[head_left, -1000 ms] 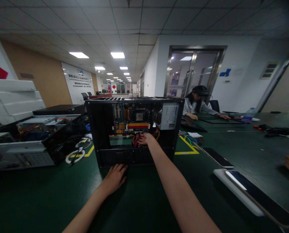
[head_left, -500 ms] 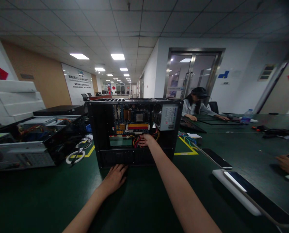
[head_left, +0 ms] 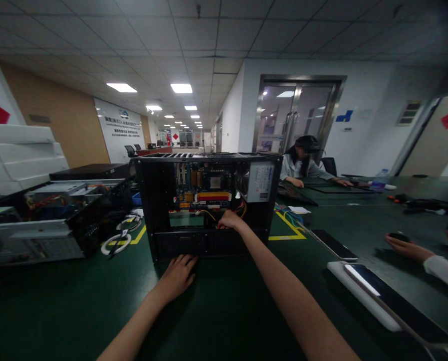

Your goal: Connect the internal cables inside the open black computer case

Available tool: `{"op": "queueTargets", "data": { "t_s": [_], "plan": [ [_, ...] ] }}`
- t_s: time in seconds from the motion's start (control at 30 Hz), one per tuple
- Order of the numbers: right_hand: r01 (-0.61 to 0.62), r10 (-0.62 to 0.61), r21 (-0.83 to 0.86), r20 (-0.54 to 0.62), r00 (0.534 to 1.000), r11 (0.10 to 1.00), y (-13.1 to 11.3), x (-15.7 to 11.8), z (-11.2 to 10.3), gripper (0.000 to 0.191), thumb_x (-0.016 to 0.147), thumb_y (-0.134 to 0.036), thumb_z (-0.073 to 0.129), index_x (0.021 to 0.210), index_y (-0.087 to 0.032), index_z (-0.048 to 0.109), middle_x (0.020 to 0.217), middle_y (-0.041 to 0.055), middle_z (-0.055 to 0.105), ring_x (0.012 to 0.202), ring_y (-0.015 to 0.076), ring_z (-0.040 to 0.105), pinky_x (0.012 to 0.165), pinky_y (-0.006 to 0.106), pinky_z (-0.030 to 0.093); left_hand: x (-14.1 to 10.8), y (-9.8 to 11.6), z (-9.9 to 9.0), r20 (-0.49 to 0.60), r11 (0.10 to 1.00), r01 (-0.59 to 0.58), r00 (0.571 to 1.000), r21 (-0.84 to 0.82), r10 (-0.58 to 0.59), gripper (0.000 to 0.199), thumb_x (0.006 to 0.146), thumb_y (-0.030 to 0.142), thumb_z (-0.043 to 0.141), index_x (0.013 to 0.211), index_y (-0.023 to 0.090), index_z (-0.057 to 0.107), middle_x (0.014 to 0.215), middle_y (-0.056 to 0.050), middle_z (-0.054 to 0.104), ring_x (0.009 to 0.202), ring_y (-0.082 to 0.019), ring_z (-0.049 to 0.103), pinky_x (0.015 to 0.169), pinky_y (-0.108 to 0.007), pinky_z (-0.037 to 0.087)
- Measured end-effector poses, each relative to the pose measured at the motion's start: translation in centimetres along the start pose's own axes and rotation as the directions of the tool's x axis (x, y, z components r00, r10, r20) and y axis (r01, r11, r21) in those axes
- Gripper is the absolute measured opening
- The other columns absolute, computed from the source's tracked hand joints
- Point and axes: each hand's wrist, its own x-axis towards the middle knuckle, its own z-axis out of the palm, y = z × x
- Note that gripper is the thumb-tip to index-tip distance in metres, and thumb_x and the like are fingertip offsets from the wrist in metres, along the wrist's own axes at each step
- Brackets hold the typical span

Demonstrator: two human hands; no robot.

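An open black computer case (head_left: 181,241) stands upright in front of me. Inside it show the motherboard (head_left: 188,175), the red and yellow memory slots (head_left: 213,197) and the silver power supply (head_left: 260,181) at upper right. My right hand (head_left: 230,219) reaches into the lower part of the case, its fingers closed on a bundle of power cables (head_left: 242,208), most of it hidden behind the hand. My left hand (head_left: 179,275) lies flat on the green table, fingers spread, fingertips by the case's lower front edge.
Another opened computer case (head_left: 43,235) lies at left, near a coiled white cable (head_left: 116,244). At right are phones (head_left: 334,244), a white slab (head_left: 363,296) and loose black cables (head_left: 427,204). Behind sits a person (head_left: 302,163); another person's hand (head_left: 408,245) holds a small dark object.
My right hand has moved slightly right and down, and its fingers have closed over the cables. My left hand stays put. The other person's hands at right have come further into view.
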Motion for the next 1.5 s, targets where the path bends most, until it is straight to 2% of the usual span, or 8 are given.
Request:
{"op": "queueTargets", "data": {
  "t_s": [0.2,0.33,0.4,0.53,0.67,0.8,1.03,1.5],
  "plan": [
    [0.178,-0.183,-0.041,-0.227,0.957,0.983,0.9,-2.8,-0.6,0.015,0.065,-0.005,0.048,0.059,-0.015,0.057,0.059,0.0054,0.058,0.076,0.0175,0.055,0.067,0.022,0.037,-0.1,0.2,-0.3,0.004,1.000,0.013,1.000,-0.009,-0.013,0.045,0.077,0.028,0.037,0.122,0.026,0.031,0.121,-0.004,0.039,0.110,-0.021,0.034,0.091,-0.039,0.028],
    [0.341,-0.400,-0.213,-0.380,0.834,0.915,1.1,-6.3,-0.2,0.020,0.074,-0.009,0.039,0.082,-0.016,0.056,0.082,0.0077,0.057,0.086,0.0184,0.050,0.080,0.029,0.033,-0.2,0.3,-0.4,0.015,1.000,0.021,1.000,-0.016,-0.020,0.045,0.077,0.029,0.037,0.122,0.025,0.031,0.120,-0.005,0.040,0.110,-0.022,0.035,0.091,-0.039,0.028],
    [0.408,-0.513,-0.325,-0.377,0.771,0.853,1.6,-8.4,0.5,0.023,0.076,-0.011,0.036,0.089,-0.017,0.054,0.090,0.0088,0.055,0.093,0.0198,0.045,0.085,0.033,0.029,-0.2,0.4,-0.5,0.015,1.000,0.016,1.000,-0.018,-0.015,0.045,0.077,0.029,0.037,0.122,0.025,0.031,0.120,-0.005,0.040,0.110,-0.022,0.034,0.091,-0.039,0.027],
    [0.537,-0.691,-0.489,-0.214,0.691,0.688,3.6,-11.8,2.9,0.027,0.077,-0.010,0.033,0.095,-0.016,0.052,0.094,0.0104,0.052,0.095,0.0212,0.042,0.085,0.037,0.029,-0.3,0.6,-0.7,0.021,0.999,0.028,0.999,-0.015,-0.028,0.045,0.077,0.029,0.037,0.122,0.025,0.031,0.121,-0.005,0.040,0.111,-0.022,0.034,0.091,-0.040,0.027],
    [0.582,-0.700,-0.569,0.014,0.714,0.581,6.2,-13.5,5.5,0.029,0.075,-0.009,0.038,0.100,-0.018,0.049,0.096,0.0070,0.051,0.091,0.0178,0.044,0.081,0.033,0.034,-0.3,0.7,-0.7,0.011,1.000,0.023,1.000,-0.009,-0.022,0.044,0.077,0.028,0.037,0.121,0.025,0.032,0.120,-0.005,0.041,0.110,-0.021,0.034,0.091,-0.039,0.027],
    [0.613,-0.673,-0.566,0.133,0.728,0.552,7.5,-13.8,7.0,0.026,0.074,-0.008,0.039,0.095,-0.019,0.050,0.096,0.0054,0.050,0.089,0.0156,0.045,0.079,0.029,0.037,-0.3,0.6,-0.6,0.005,1.000,0.013,1.000,-0.014,-0.013,0.045,0.077,0.028,0.037,0.122,0.025,0.031,0.120,-0.005,0.041,0.110,-0.021,0.034,0.091,-0.038,0.027],
    [0.595,-0.633,-0.570,0.161,0.757,0.567,7.8,-13.4,7.1,0.020,0.076,-0.010,0.039,0.089,-0.019,0.051,0.088,0.0040,0.051,0.085,0.0148,0.046,0.075,0.028,0.037,-0.3,0.5,-0.4,-0.002,1.000,0.010,1.000,-0.014,-0.010,0.046,0.077,0.027,0.037,0.122,0.026,0.030,0.119,-0.004,0.041,0.109,-0.021,0.035,0.091,-0.038,0.027],
    [0.623,-0.596,-0.553,0.260,0.760,0.553,6.8,-13.6,6.0,0.020,0.077,-0.016,0.040,0.091,-0.018,0.053,0.092,0.0059,0.053,0.088,0.0165,0.047,0.076,0.029,0.037,-0.2,0.4,-0.3,-0.006,1.000,0.004,1.000,0.005,-0.004,0.047,0.076,0.027,0.037,0.123,0.025,0.029,0.119,-0.004,0.041,0.108,-0.021,0.035,0.090,-0.038,0.029]
  ]
}}
